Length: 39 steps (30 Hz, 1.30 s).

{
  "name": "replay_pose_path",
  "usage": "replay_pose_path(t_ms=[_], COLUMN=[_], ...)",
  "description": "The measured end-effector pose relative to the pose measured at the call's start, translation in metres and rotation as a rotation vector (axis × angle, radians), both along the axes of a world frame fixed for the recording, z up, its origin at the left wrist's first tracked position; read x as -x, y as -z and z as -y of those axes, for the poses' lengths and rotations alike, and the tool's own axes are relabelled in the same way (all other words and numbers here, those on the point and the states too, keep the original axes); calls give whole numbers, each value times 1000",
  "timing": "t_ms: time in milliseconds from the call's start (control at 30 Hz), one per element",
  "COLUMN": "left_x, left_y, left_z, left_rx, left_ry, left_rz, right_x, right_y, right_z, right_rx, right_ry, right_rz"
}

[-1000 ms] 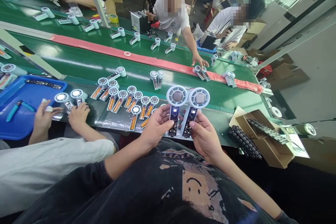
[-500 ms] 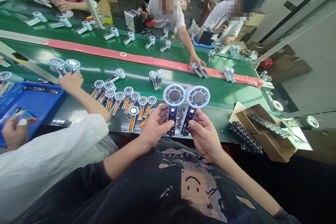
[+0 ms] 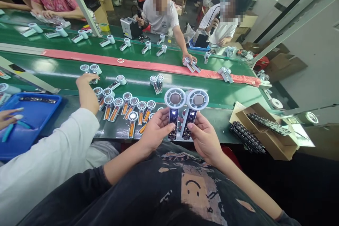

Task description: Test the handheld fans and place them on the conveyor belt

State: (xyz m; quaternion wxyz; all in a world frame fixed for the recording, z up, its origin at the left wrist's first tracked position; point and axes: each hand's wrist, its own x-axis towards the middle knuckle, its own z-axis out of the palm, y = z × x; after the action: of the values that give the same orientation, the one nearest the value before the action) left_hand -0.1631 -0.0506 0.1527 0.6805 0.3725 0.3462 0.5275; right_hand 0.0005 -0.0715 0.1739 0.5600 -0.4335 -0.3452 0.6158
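Note:
I hold two small white hand-fan units side by side above the near edge of the green conveyor belt (image 3: 79, 65). My left hand (image 3: 156, 129) grips the handle of the left fan unit (image 3: 174, 99), whose exposed circuit board shows a lit blue-white LED. My right hand (image 3: 203, 137) grips the handle of the right fan unit (image 3: 197, 100). Both round heads point away from me, their handles nearly touching.
Several fan units with orange batteries (image 3: 124, 107) lie on the belt to my left. A co-worker's white-sleeved arm (image 3: 84, 93) reaches over them; a blue tray (image 3: 34, 113) sits further left. An open cardboard box (image 3: 265, 134) with black strips stands at right. People work across the belt.
The co-worker's arm has reached forward and set two fan units further out on the belt; their other hand moved into the blue tray. My hands and both fans barely moved.

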Motion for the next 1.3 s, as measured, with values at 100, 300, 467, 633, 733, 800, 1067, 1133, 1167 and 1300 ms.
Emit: replay_pose_path(t_ms=[100,300,467,633,733,800,1067,1133,1167,1300], left_x=[0,0,0,0,0,0,-4,-6,-6,-10], left_y=[-2,-3,0,2,3,3,0,-1,-1,-2], left_z=[-2,-2,-1,-3,-3,-4,-5,-5,-5,-6], left_rx=[-6,-10,5,0,11,18,39,39,37,49], left_ry=[-2,7,10,-40,-48,-45,46,55,54,63], left_rz=[1,49,63,31,-11,-34,42,44,39,36], right_x=[1,0,0,3,4,4,0,-2,-3,-7], right_y=[-1,1,3,3,3,4,-1,-2,-1,2], right_z=[-2,-4,-7,-10,-11,-11,-7,-7,-7,-7], right_rx=[-11,0,12,18,46,64,39,47,49,56], right_ry=[-26,-24,-45,-37,-18,-14,-28,-31,-29,-11], right_rz=[0,-17,-29,-32,-9,5,-79,-88,-91,-90])
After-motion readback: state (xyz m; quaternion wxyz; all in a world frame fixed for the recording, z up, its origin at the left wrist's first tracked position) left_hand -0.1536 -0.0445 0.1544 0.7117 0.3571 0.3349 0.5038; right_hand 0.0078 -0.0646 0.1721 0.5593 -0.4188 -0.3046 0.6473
